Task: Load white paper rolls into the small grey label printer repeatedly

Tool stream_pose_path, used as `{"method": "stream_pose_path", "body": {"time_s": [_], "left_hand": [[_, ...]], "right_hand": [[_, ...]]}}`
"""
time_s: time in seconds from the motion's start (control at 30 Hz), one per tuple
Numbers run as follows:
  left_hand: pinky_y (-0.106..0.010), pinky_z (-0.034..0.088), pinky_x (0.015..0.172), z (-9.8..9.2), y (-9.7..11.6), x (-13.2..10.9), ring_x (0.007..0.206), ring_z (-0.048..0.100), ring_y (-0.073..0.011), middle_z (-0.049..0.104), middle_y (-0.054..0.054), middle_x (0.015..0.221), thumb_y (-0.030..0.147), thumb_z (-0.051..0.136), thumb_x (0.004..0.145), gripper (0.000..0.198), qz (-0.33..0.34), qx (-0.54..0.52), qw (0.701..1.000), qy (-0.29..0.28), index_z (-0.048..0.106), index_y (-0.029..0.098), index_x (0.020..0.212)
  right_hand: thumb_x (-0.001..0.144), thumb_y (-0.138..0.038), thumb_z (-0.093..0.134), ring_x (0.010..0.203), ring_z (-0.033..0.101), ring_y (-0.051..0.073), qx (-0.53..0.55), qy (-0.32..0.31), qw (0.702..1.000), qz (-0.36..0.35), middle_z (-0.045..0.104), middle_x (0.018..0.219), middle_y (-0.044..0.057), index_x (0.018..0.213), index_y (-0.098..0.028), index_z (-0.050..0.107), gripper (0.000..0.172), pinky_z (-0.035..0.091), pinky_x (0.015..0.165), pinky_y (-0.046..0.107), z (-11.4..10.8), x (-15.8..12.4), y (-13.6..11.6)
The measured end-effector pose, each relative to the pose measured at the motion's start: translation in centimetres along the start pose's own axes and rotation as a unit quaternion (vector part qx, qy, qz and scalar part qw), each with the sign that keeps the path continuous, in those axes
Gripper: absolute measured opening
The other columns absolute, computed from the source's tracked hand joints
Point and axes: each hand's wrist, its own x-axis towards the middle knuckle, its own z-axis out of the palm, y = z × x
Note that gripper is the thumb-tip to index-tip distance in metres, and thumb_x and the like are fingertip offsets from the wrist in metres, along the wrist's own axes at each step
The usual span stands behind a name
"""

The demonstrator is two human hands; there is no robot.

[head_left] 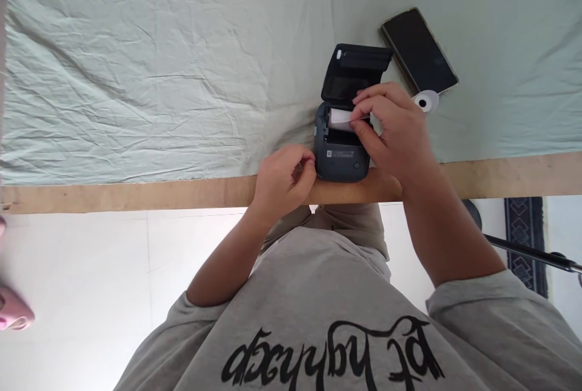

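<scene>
Thumb and forefinger of the right hand (395, 133) pinch the loose end of one paper roll (339, 118), which sits in one open printer (339, 157) at the table's (136, 194) near edge. The left hand (282, 180) is curled nearly closed against the printer's left side. Beyond lie one phone (418, 51) and one spool (426, 101).

Left hand (282, 182) loosely curled — right hand (393, 130) pinching with fingers (364, 113).
</scene>
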Motion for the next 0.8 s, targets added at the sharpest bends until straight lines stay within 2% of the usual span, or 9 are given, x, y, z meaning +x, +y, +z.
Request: {"method": "stream_pose_path", "body": {"time_s": [0.23,0.4,0.47,0.5,0.6,0.63,0.67,0.73,0.8], "left_hand": [[-0.028,0.042,0.058,0.0,0.0,-0.2,0.06,0.054,-0.0121,0.061,0.002,0.068,0.014,0.053,0.093,0.014,-0.012,-0.019,1.0,0.009,0.06,0.021,0.082],[-0.028,0.047,0.058,-0.5,0.3,0.9,0.06,0.056,-0.0125,0.063,0.003,0.071,0.019,0.056,0.094,0.009,-0.067,-0.064,0.995,0.032,0.062,0.022,0.088],[-0.031,0.055,0.072,-0.7,0.7,2.8,0.076,0.066,-0.0154,0.07,0.001,0.084,0.021,0.059,0.096,0.004,-0.074,-0.068,0.994,0.045,0.063,0.023,0.096],[-0.034,0.057,0.086,-0.6,0.9,4.1,0.091,0.07,-0.0173,0.073,-0.001,0.098,0.022,0.059,0.097,0.005,-0.073,-0.07,0.994,0.045,0.062,0.023,0.101],[-0.033,0.053,0.109,-0.2,1.7,8.3,0.132,0.062,-0.017,0.069,-0.001,0.136,0.024,0.058,0.104,0.012,-0.06,-0.099,0.993,0.025,0.056,0.026,0.116],[-0.031,0.049,0.114,0.0,2.0,9.6,0.133,0.061,-0.0146,0.068,-0.001,0.136,0.02,0.056,0.106,0.011,-0.053,-0.126,0.991,0.006,0.054,0.026,0.115],[-0.029,0.052,0.109,0.0,2.2,10.7,0.124,0.065,-0.0137,0.07,-0.002,0.125,0.016,0.054,0.107,0.01,-0.052,-0.141,0.989,0.001,0.053,0.025,0.111],[-0.03,0.056,0.09,-0.1,2.8,12.3,0.094,0.068,-0.0142,0.069,0.001,0.091,0.016,0.051,0.109,0.014,-0.066,-0.132,0.989,-0.006,0.052,0.026,0.099],[-0.031,0.054,0.078,-0.4,3.3,13.2,0.077,0.063,-0.0139,0.059,0.003,0.071,0.016,0.047,0.111,0.028,-0.075,-0.142,0.987,0.002,0.049,0.026,0.085]], "right_hand": [[0.093,-0.016,0.066,0.098,0.071,0.022,-0.023,0.018,1.0,-0.012,0.074,0.102,0.003,0.092,-0.027,0.066,0.011,0.056,0.088,0.041,-0.2,-2.3,-2.1],[0.09,-0.015,0.07,0.105,0.066,0.023,-0.023,0.06,0.998,0.001,0.068,0.105,0.004,0.094,-0.026,0.07,0.011,0.053,0.094,0.043,0.7,-4.8,-3.2],[0.09,-0.02,0.072,0.102,0.063,0.023,-0.044,0.075,0.996,0.017,0.064,0.104,0.005,0.097,-0.027,0.075,0.01,0.052,0.091,0.043,0.9,-5.7,-3.4],[0.09,-0.022,0.072,0.098,0.062,0.022,-0.05,0.082,0.995,0.024,0.062,0.102,0.005,0.099,-0.027,0.077,0.011,0.051,0.088,0.043,1.0,-6.0,-3.4],[0.092,-0.028,0.071,0.083,0.058,0.019,-0.024,0.095,0.995,0.037,0.054,0.089,0.004,0.102,-0.028,0.081,0.014,0.05,0.077,0.04,1.2,-6.6,-3.3],[0.092,-0.028,0.071,0.079,0.056,0.017,-0.001,0.095,0.995,0.043,0.052,0.085,0.003,0.101,-0.028,0.082,0.015,0.05,0.072,0.037,1.2,-6.7,-3.3],[0.093,-0.028,0.07,0.075,0.054,0.016,0.026,0.093,0.994,0.051,0.051,0.081,0.003,0.101,-0.028,0.082,0.015,0.049,0.067,0.035,1.2,-6.6,-3.3],[0.094,-0.028,0.068,0.067,0.052,0.015,0.076,0.082,0.992,0.066,0.051,0.075,0.001,0.1,-0.027,0.083,0.016,0.046,0.058,0.031,1.2,-6.5,-3.3],[0.095,-0.028,0.066,0.06,0.048,0.013,0.105,0.067,0.99,0.073,0.051,0.068,0.0,0.101,-0.027,0.083,0.018,0.042,0.052,0.028,1.1,-6.3,-3.2]]}}
